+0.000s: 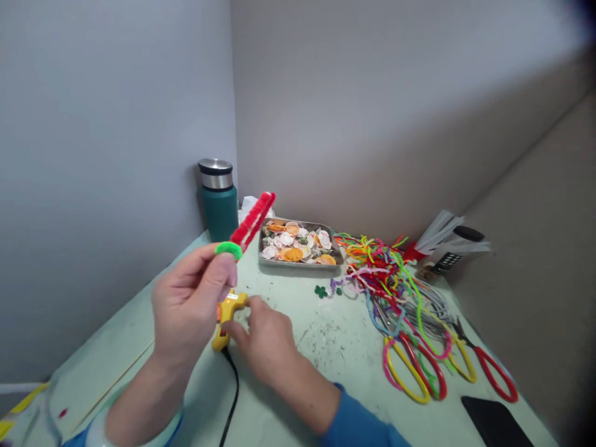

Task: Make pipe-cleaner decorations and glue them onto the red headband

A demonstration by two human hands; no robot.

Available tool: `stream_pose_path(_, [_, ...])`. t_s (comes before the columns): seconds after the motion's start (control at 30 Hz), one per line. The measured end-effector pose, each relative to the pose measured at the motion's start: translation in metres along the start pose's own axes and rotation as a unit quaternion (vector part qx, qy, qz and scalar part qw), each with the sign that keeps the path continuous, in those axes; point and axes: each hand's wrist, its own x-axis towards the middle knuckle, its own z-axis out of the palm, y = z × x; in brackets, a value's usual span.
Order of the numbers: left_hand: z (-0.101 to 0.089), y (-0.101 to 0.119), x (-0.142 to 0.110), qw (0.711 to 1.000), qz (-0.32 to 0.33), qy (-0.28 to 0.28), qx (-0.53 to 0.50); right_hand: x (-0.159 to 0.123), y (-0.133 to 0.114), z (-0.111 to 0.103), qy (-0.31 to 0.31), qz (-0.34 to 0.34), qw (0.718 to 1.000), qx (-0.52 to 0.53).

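My left hand (193,304) is raised over the table, its thumb and fingers pinching a red pipe cleaner piece (254,218). The piece is doubled into long strands that point up and right, with a bright green round base (228,250) at the lower end. Below and to the right, my right hand (270,335) has its thumb and fingers around a yellow hot glue gun (228,316). Part of the glue gun is hidden behind my left hand, and a black cord (234,391) runs from its handle toward me.
A green bottle (220,211) stands at the back left, beside a metal tray (298,265) of white and orange discs. On the right lie tangled pipe cleaners (386,273), scissors (414,372) and a black phone-like slab (496,422). A thin stick (114,385) lies left. Walls close off the back.
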Motion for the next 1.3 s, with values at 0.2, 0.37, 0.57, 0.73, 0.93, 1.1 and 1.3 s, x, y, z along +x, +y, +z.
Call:
stream_pose_path(0.2, [-0.014,0.024,0.009,0.997,0.069,0.044,-0.015,0.013,-0.036,0.036,-0.015,0.045,0.995,-0.09])
stream_pose_path(0.37, [-0.02,0.046,0.007,0.994,0.082,0.07,-0.003,0.01,-0.017,0.019,-0.024,0.091,0.994,-0.059])
stream_pose_path(0.57, [-0.023,0.061,0.014,0.993,0.071,0.084,-0.042,-0.007,0.026,-0.012,-0.164,0.208,0.9,0.345])
stream_pose_path(0.73, [-0.023,0.042,0.028,0.992,0.005,0.014,-0.122,-0.044,0.062,-0.036,-0.176,0.192,0.726,0.636])
stream_pose_path(0.93, [0.005,-0.002,0.023,0.967,-0.161,-0.09,-0.175,-0.067,0.092,-0.067,0.072,0.126,0.7,0.699])
stream_pose_path(1.1, [0.026,-0.039,0.007,0.938,-0.24,-0.181,-0.173,-0.07,0.111,-0.094,0.195,0.101,0.823,0.523])
stream_pose_path(1.3, [0.031,-0.064,-0.005,0.919,-0.284,-0.239,-0.131,-0.069,0.12,-0.099,0.189,0.099,0.837,0.504])
